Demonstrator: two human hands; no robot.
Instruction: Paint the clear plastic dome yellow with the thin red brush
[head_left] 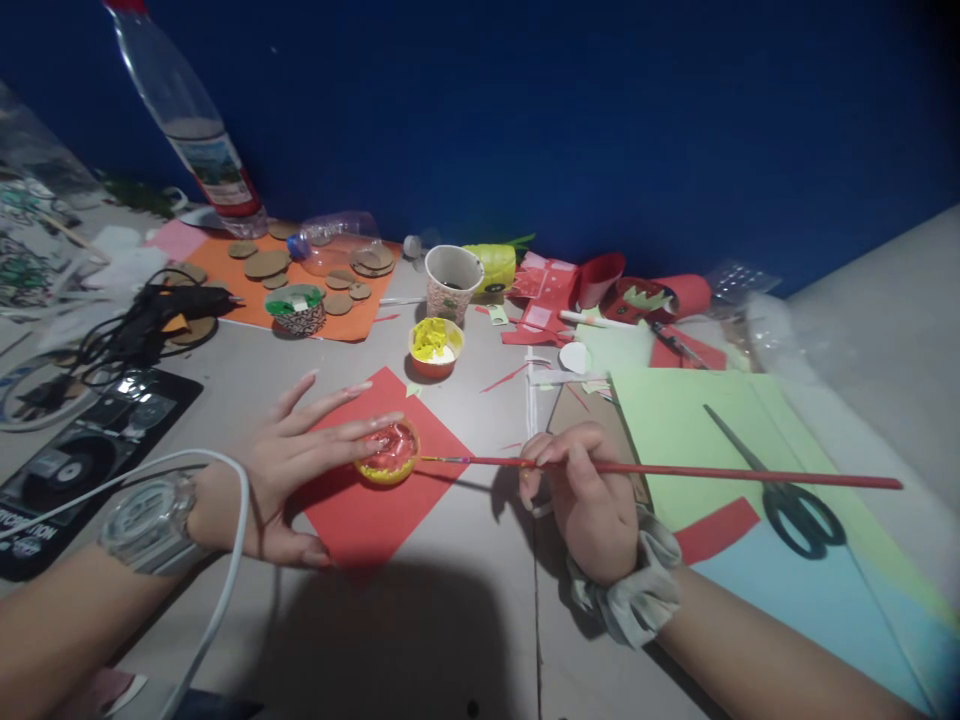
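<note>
A round piece (389,452), apparently the cut base of a plastic bottle, lies on a red paper square (367,540). Yellow paint coats its rim, and its clear middle shows the red below. My left hand (300,465) is spread with fingers apart, fingertips resting on the round piece. Pinched in my right hand (589,490) is a long paintbrush (720,470) with a red handle, its yellow-tipped bristles at the rim's right side. Behind them stands a small cut paper cup (436,350) of yellow paint. A taller paper cup (451,285) holds dark liquid.
Scissors (780,490) lie on green paper (675,420) at right. A glue gun (161,305), cardboard discs on orange paper (337,325) and a tall bottle (199,140) occupy the left. A white cable (240,520) crosses my left wrist. A blue wall (525,110) rises behind.
</note>
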